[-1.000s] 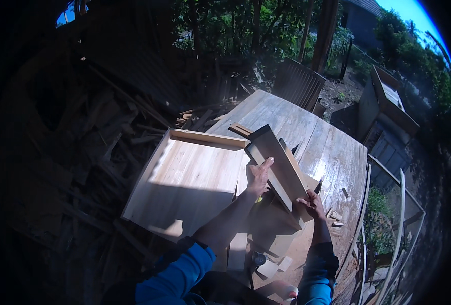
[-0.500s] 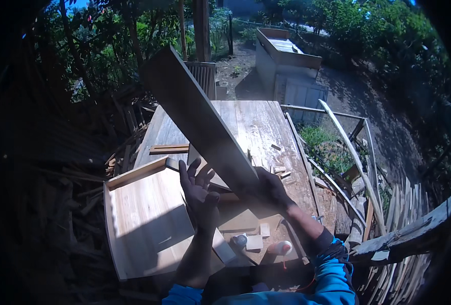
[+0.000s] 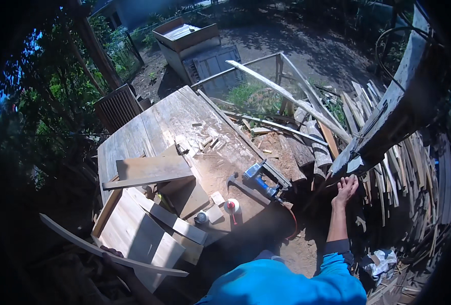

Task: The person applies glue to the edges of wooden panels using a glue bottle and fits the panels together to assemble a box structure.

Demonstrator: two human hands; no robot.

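Observation:
At the lower left my left hand [image 3: 114, 254] is closed round a long narrow wooden board [image 3: 151, 267], which slants across the near side of a shallow wooden panel box [image 3: 106, 216]. Its fingers are in deep shade. My right hand [image 3: 345, 189] reaches far out to the right, fingers apart and slightly bent, with nothing visible in it. Just above its fingertips is the low end of a thick weathered beam [image 3: 375, 124]; whether they touch is unclear.
On the wooden workbench [image 3: 129, 134] lie a blue and silver nail gun [image 3: 258, 178], a hammer [image 3: 248, 189], a white glue bottle [image 3: 232, 206], a small jar [image 3: 201, 217] and boards [image 3: 157, 168]. Long slats [image 3: 400, 162] lean at the right. A red hose [image 3: 295, 223] hangs off the bench.
My view has swung right. My right hand has let go of the raised board and moved out to the right. My left hand, open before, now grips a board at the lower left.

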